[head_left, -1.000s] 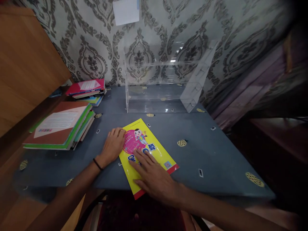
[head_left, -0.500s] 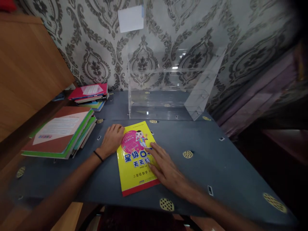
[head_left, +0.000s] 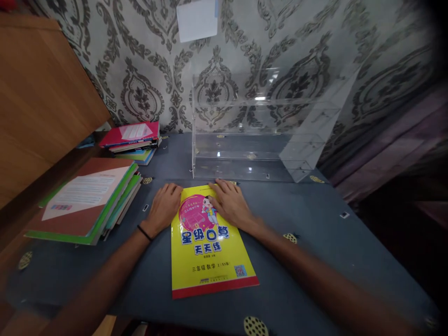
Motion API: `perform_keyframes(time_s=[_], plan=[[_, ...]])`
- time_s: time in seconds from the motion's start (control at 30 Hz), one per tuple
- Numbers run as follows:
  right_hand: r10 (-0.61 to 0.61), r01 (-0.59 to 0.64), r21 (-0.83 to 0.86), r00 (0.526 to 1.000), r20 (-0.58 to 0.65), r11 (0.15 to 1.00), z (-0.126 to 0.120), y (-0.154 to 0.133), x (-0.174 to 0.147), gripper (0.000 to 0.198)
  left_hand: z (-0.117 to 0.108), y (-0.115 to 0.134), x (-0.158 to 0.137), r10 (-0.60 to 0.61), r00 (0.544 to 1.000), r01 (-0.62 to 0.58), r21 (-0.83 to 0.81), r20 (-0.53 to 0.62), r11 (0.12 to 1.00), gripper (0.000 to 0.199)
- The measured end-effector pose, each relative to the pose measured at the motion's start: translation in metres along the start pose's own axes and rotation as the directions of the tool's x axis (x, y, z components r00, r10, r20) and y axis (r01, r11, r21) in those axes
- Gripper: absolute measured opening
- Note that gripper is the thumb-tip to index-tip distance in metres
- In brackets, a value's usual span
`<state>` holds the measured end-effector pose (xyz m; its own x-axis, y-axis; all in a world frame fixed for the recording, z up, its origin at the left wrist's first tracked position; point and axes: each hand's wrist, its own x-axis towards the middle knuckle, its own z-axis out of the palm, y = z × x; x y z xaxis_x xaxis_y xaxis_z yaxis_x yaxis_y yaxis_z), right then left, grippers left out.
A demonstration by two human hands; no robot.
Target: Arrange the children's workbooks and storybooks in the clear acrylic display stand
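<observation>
A yellow workbook (head_left: 210, 261) with a red bottom strip, a pink circle and a cartoon child lies flat on the dark table. My left hand (head_left: 165, 205) rests palm down against its upper left edge, fingers stretched toward the top corner, thumb side along the book. Over the upper right corner lies my right hand (head_left: 231, 201), its thumb on the cover and its fingers extended past the top edge. That hand hides part of the cartoon and the corner. Both hands are open on the book, neither lifting it.
A clear acrylic rack (head_left: 245, 168) stands behind the workbook against the patterned wall. To the left lie a large stack of books (head_left: 84, 200) and a smaller stack with a pink book (head_left: 131, 133) on top. A wooden panel (head_left: 45, 84) rises at far left.
My right hand has moved from the workbook's right side up to its upper right corner, uncovering the title. My left hand stays at the left edge. The view has shifted slightly.
</observation>
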<state>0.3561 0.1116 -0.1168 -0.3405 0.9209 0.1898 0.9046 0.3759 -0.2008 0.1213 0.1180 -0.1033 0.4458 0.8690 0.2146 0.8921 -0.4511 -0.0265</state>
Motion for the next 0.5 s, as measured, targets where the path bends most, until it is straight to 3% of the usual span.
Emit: perform_keyframes(time_s=[0.23,0.5], plan=[[0.021,-0.02,-0.069,1.0,0.015,0.997,0.002,0.002,-0.02,0.056,0.007,-0.009,-0.008,0.038,0.998,-0.043,-0.105,-0.049,0.994,0.026],[0.016,-0.016,-0.005,0.999,0.044,1.0,-0.004,-0.018,-0.072,0.052,0.012,-0.014,-0.016,0.069,0.993,-0.079,-0.116,-0.091,0.99,0.03]])
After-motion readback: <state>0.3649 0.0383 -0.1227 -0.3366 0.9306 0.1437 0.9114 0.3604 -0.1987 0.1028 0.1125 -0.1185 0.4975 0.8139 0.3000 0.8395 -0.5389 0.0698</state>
